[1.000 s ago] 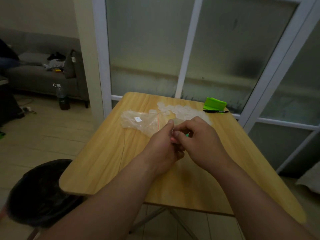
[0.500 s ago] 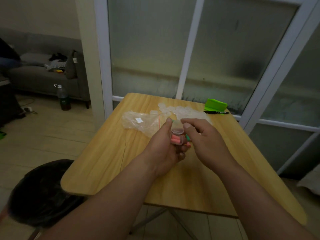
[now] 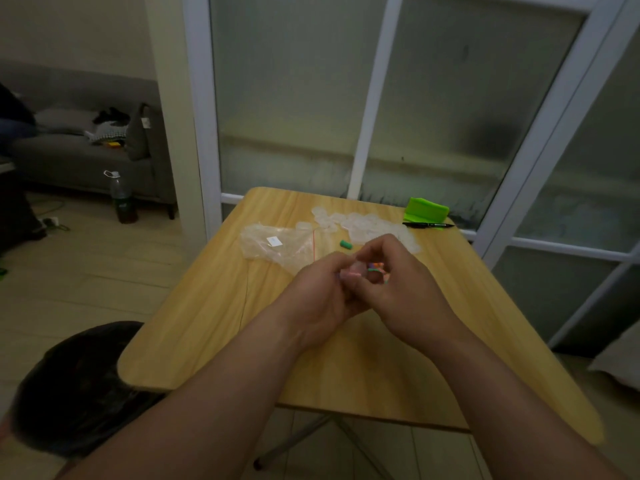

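- Small clear packet (image 3: pixel 356 271): one item, held above the middle of the table between the two hands, its fingertip-end pale pink; mostly hidden by the fingers.
- Coloured pieces (image 3: pixel 376 267): orange, pink and green bits, seen at the packet's 3 o'clock edge, under the right fingers; count could not be told.
- Left hand (image 3: pixel 322 292): fingers curled, thumb and fingertips pinched on the packet from 9 o'clock.
- Right hand (image 3: pixel 401 289): fingers bent over the packet from 3 o'clock, gripping it; knuckles touched the left hand's fingers.
- Green stub (image 3: pixel 345 244): one small piece, lying on the table near the hands at 12 o'clock.
- Clear zip bag (image 3: pixel 277 244): flat on the table at 10 o'clock from the hands, with a white label and a red strip at its near end.
- Heap of clear packets (image 3: pixel 363 223): loose pile at 12 o'clock, just beyond the green stub.
- Black pen (image 3: pixel 427 224): lay at 1 o'clock, near the table's far edge.
- Green box (image 3: pixel 426 209): just behind the pen, touching it or nearly so.
- Wooden table (image 3: pixel 363 368): light top with rounded corners, bearing all of the above.
- Black stool (image 3: pixel 79 386): at 8 o'clock, beside the table's near left corner.
- Bottle (image 3: pixel 122 199): upright on the floor at 10 o'clock, in front of a grey sofa (image 3: pixel 76 157).
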Motion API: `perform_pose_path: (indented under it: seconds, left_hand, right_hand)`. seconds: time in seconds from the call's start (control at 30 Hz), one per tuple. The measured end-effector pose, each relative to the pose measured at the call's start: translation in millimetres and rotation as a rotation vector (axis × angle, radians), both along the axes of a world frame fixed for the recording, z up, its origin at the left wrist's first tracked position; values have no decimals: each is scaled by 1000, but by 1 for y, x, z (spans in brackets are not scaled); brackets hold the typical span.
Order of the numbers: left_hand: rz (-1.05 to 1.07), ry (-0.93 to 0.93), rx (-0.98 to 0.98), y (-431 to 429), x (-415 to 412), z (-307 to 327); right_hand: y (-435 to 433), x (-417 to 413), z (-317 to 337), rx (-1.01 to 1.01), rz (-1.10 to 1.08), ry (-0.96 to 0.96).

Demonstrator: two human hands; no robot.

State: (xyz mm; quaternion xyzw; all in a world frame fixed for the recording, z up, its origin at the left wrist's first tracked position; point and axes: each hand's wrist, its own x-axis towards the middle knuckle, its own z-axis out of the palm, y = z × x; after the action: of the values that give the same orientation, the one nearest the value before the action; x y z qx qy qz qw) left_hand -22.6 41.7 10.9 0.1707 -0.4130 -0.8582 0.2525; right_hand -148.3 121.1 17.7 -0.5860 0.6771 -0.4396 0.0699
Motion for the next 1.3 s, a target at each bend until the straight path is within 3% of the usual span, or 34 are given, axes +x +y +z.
perform_pose_path:
  seconds: [0.63, 0.77, 0.93, 1.3]
  left_hand:
    - [92, -171, -66, 16, -28, -11]
    - [178, -147, -61, 10, -35, -6]
    - [316, -103, -65, -7, -38, -1]
    - [396, -55, 21, -22, -43, 3]
  right_hand:
    - [17, -38, -20, 87, -8, 140]
    - [8, -69, -14, 65, -125, 72]
    - [-14, -121, -15, 191, -254, 110]
    - [-49, -144, -31, 367, -268, 165]
